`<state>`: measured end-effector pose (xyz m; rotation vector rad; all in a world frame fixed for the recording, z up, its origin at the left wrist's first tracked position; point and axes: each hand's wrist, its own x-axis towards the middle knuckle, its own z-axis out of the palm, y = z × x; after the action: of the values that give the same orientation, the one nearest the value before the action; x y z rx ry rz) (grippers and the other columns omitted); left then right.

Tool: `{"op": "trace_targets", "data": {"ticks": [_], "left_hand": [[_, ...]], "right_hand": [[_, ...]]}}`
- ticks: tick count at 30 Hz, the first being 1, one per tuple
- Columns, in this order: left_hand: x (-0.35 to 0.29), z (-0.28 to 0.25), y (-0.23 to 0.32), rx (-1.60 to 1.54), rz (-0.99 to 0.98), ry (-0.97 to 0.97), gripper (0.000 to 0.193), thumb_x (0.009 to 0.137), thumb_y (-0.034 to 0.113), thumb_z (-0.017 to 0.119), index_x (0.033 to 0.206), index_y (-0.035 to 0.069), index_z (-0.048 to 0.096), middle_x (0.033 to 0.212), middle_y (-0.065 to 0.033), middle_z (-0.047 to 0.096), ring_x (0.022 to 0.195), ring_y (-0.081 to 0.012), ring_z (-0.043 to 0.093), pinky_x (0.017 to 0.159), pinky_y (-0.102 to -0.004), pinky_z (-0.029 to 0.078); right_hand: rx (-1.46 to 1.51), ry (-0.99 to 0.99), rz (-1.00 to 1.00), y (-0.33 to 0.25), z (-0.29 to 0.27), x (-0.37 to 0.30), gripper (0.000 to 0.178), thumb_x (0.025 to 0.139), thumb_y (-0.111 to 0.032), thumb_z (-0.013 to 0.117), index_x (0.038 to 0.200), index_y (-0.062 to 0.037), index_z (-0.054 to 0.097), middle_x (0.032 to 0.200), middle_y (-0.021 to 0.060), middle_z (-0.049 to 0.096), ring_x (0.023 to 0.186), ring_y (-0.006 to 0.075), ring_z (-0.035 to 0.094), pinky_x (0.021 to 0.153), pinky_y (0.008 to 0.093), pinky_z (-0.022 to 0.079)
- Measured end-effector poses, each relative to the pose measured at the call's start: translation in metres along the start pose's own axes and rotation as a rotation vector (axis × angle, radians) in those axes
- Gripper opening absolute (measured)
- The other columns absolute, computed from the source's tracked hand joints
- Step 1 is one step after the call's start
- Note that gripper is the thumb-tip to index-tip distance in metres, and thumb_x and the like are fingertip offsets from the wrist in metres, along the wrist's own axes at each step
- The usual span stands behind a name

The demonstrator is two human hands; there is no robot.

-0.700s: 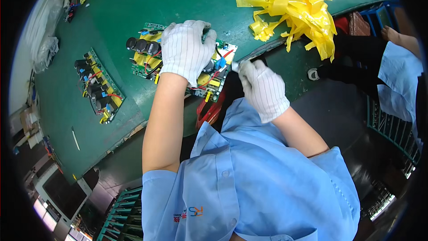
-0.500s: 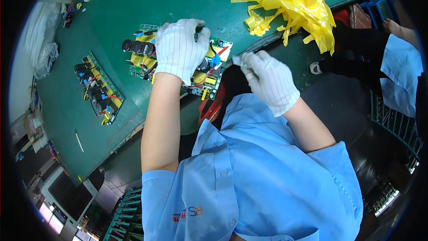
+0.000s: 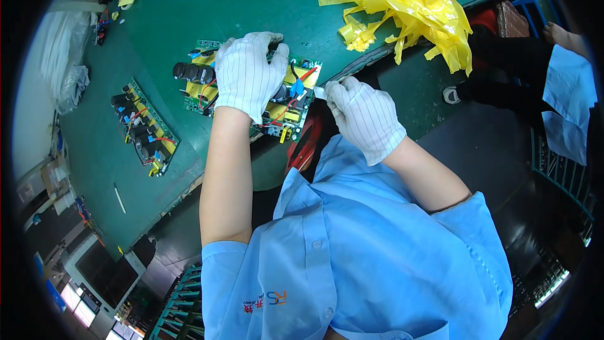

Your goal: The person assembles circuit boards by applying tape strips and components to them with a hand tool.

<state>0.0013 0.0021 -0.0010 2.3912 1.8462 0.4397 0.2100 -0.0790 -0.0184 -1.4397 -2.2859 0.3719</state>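
Observation:
A green circuit board [image 3: 301, 111] lies near the front edge of the table. It carries black cylindrical parts, yellow tape, red wires and blue pieces. My left hand [image 3: 250, 74], in a white striped glove, rests over its middle with the fingers bent onto the parts, hiding much of them. Just off the board's right edge, my gloved right hand [image 3: 366, 116] pinches a small pale flat piece [image 3: 320, 92] between thumb and fingers. What exactly this piece is cannot be made out.
A second, narrower circuit board [image 3: 146, 127] lies to the left on the green table [image 3: 189, 0]. A thin white stick [image 3: 119, 198] is nearer the front edge. Yellow tape strips [image 3: 409, 9] hang over the edge at upper right. Another person's dark-clad leg [image 3: 497, 94] shows at right.
My right hand has moved left, bringing the pale piece up to the board's right edge. My left hand stays on the board. The whole view has shifted slightly.

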Motion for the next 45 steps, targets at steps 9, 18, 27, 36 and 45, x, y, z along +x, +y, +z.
{"op": "trace_targets", "data": {"ticks": [9, 18, 27, 36, 45], "left_hand": [[-0.003, -0.001, 0.000, -0.108, 0.030, 0.095, 0.028, 0.093, 0.029, 0.059, 0.091, 0.004, 0.073, 0.087, -0.0127, 0.073, 0.084, -0.0312, 0.069, 0.093, -0.0459, 0.049], [-0.018, -0.021, -0.001, -0.153, 0.312, -0.011, 0.038, 0.091, 0.039, 0.057, 0.086, 0.005, 0.073, 0.105, -0.0124, 0.072, 0.107, -0.0339, 0.065, 0.108, -0.0529, 0.038], [-0.016, -0.020, 0.022, -0.220, 0.160, -0.190, 0.040, 0.090, 0.041, 0.062, 0.084, 0.004, 0.074, 0.097, -0.0135, 0.071, 0.095, -0.0337, 0.066, 0.084, -0.0446, 0.050], [0.002, -0.022, 0.012, -0.482, 0.058, -0.385, 0.048, 0.100, 0.043, 0.049, 0.097, -0.001, 0.069, 0.096, -0.0186, 0.070, 0.091, -0.0406, 0.064, 0.080, -0.0442, 0.051], [0.001, -0.010, -0.046, 0.210, 0.093, 0.537, 0.023, 0.092, 0.024, 0.057, 0.090, 0.005, 0.068, 0.095, -0.0164, 0.069, 0.093, -0.0338, 0.065, 0.087, -0.0450, 0.049]], "right_hand": [[0.012, -0.056, -0.073, 0.012, -0.006, 0.004, 0.009, 0.089, -0.019, 0.058, 0.095, -0.0117, 0.058, 0.081, 0.0091, 0.059, 0.068, 0.0256, 0.065, 0.055, 0.0412, 0.053], [0.043, -0.101, -0.120, 0.017, -0.014, 0.009, 0.010, 0.090, -0.019, 0.055, 0.095, -0.0108, 0.057, 0.082, 0.0107, 0.059, 0.071, 0.0274, 0.066, 0.057, 0.0426, 0.053], [-0.025, -0.054, -0.123, 0.016, 0.000, 0.010, 0.011, 0.088, -0.016, 0.056, 0.097, -0.0101, 0.056, 0.080, 0.0089, 0.058, 0.069, 0.0255, 0.065, 0.055, 0.0410, 0.052], [-0.198, -0.416, -0.278, 0.016, -0.016, 0.034, 0.045, 0.089, -0.015, 0.050, 0.133, -0.0122, 0.054, 0.090, 0.0132, 0.059, 0.073, 0.0297, 0.065, 0.060, 0.0457, 0.052], [0.155, -0.358, -0.210, 0.017, -0.011, 0.037, 0.028, 0.094, -0.015, 0.051, 0.120, -0.0068, 0.060, 0.084, 0.0202, 0.062, 0.077, 0.0382, 0.063, 0.067, 0.0491, 0.051]]}}
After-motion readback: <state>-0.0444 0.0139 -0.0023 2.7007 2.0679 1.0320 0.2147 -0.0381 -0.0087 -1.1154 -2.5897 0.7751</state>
